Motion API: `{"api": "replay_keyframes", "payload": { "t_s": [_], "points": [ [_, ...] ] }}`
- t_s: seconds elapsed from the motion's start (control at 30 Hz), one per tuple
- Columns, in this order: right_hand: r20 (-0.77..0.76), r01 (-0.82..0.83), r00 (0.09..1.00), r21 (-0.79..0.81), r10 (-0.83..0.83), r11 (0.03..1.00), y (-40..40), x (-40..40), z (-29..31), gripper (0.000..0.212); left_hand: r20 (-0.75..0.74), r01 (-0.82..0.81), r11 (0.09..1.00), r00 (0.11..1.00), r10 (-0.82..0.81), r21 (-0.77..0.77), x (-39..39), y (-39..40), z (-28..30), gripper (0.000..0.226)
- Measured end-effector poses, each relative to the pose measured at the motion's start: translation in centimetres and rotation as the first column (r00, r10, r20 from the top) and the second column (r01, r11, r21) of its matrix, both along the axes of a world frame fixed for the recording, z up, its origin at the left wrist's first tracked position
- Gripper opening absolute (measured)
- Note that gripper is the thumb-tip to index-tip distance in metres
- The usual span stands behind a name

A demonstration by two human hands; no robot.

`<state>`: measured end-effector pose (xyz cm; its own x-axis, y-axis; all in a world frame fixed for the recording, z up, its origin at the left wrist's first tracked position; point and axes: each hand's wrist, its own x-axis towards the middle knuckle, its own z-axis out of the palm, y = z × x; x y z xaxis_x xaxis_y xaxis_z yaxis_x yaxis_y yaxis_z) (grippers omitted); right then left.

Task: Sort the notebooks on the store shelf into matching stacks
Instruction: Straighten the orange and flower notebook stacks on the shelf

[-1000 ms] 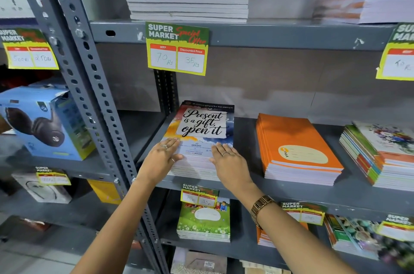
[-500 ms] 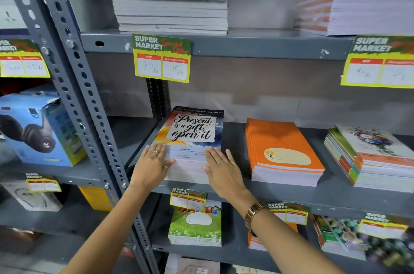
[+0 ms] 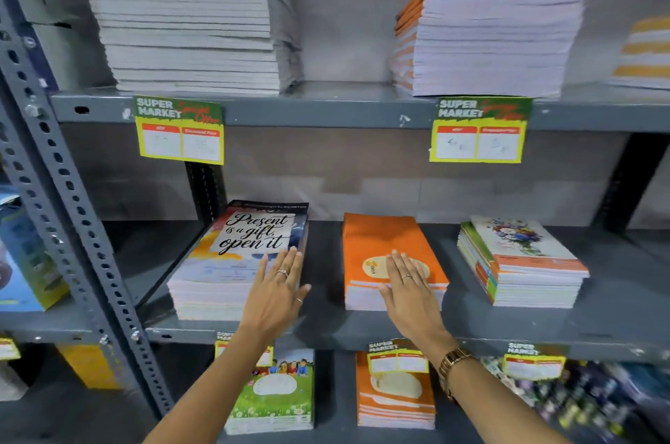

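Right hand [image 3: 408, 289] moved onto orange stack [image 3: 384, 244], left hand [image 3: 277, 293] flat

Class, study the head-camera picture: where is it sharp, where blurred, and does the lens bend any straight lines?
Head view: the "Present is a gift" notebook stack reads sharply; handwriting on the yellow-green price tags is smeared; the lower-right corner is blurred; the grey perforated steel upright leans and bows from wide-angle distortion.

Ringed hands [image 3: 275, 295], gold wristwatch [image 3: 453, 362]

Top notebook [image 3: 250, 247] reads "Present is a gift, open it"; both upper price tags [image 3: 179, 130] read "SUPER MARKET".
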<state>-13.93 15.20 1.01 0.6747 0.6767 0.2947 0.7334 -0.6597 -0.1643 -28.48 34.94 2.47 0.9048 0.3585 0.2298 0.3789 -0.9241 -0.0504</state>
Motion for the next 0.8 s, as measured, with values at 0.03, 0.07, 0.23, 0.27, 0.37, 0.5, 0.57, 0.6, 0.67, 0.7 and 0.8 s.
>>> {"api": "replay_keyframes", "payload": {
  "t_s": [0.03, 0.07, 0.23, 0.27, 0.37, 0.5, 0.57, 0.6, 0.67, 0.7, 0.8],
  "points": [
    [-0.005, 0.008, 1.0, 0.001, -0.008, 1.0, -0.7, 0.4, 0.0, 0.117, 0.01, 0.008, 1.0, 1.0, -0.008, -0.002, 0.8, -0.7, 0.0, 0.077],
    [-0.004, 0.024, 1.0, 0.014, -0.024, 1.0, -1.4, 0.9, -0.1, 0.119, 0.018, 0.014, 1.0, 1.0, -0.014, -0.007, 1.6, -1.4, 0.1, 0.078],
    [-0.033, 0.052, 0.998, 0.006, -0.052, 0.999, -4.2, 2.6, -0.5, 0.115, 0.102, 0.161, 0.981, 0.983, -0.151, -0.105, 5.3, -4.9, -0.5, 0.109],
    [-0.039, 0.044, 0.998, -0.01, -0.045, 0.999, -4.5, 2.8, -0.2, 0.104, 0.092, 0.188, 0.976, 0.98, -0.178, -0.111, 5.9, -5.4, -0.7, 0.114],
    [-0.09, 0.009, 0.996, -0.065, -0.015, 0.998, -5.2, 3.7, 0.3, 0.065, 0.021, 0.225, 0.973, 0.974, -0.224, -0.057, 7.7, -7.1, -0.5, 0.102],
    [-0.087, -0.057, 0.995, -0.154, 0.044, 0.986, -5.1, 4.9, 0.0, 0.066, -0.126, 0.208, 0.978, 0.97, -0.208, -0.016, 9.1, -7.8, -0.3, 0.069],
    [-0.079, -0.069, 0.995, -0.178, 0.056, 0.982, -4.8, 5.2, -0.3, 0.069, -0.179, 0.218, 0.976, 0.96, -0.215, 0.0, 9.4, -7.5, -0.3, 0.069],
    [-0.078, -0.074, 0.995, -0.182, 0.061, 0.981, -4.6, 5.2, -0.4, 0.079, -0.194, 0.22, 0.975, 0.957, -0.217, -0.004, 9.5, -7.3, -0.4, 0.067],
    [-0.074, -0.078, 0.995, -0.195, 0.065, 0.978, -4.5, 5.3, -0.8, 0.11, -0.194, 0.216, 0.976, 0.957, -0.215, -0.016, 9.5, -7.2, -0.8, 0.063],
    [-0.073, -0.07, 0.996, -0.189, 0.057, 0.98, -4.5, 5.4, -1.0, 0.109, -0.185, 0.212, 0.977, 0.96, -0.212, -0.018, 9.5, -7.2, -0.8, 0.062],
    [-0.068, -0.048, 0.997, -0.16, 0.038, 0.986, -4.4, 5.4, -0.9, 0.062, -0.167, 0.202, 0.979, 0.965, -0.201, -0.013, 9.5, -7.3, -1.1, 0.06]
  ]
}}
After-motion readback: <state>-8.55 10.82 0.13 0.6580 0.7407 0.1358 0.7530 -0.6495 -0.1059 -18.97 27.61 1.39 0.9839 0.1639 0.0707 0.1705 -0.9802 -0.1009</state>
